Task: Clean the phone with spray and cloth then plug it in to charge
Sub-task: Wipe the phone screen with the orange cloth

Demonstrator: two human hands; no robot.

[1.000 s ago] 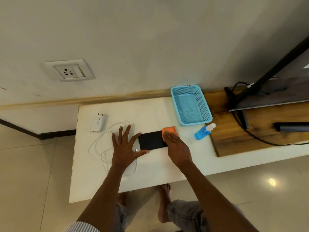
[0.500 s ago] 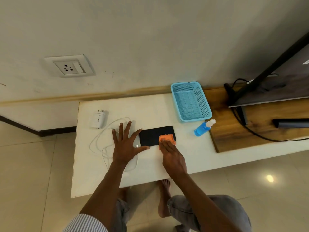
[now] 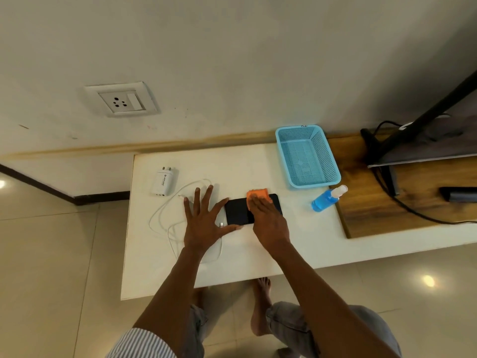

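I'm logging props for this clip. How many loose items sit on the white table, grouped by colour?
White: 2, charger adapter, cable
Blue: 2, basket, spray bottle
Black: 1, phone
Orange: 1, cloth
Total: 6

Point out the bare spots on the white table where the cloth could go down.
Bare patches: behind the black phone, between the white charger plug and the blue mesh basket; and the near edge right of the right hand, below the blue spray bottle. Crowded: the white cable coils around the left hand.
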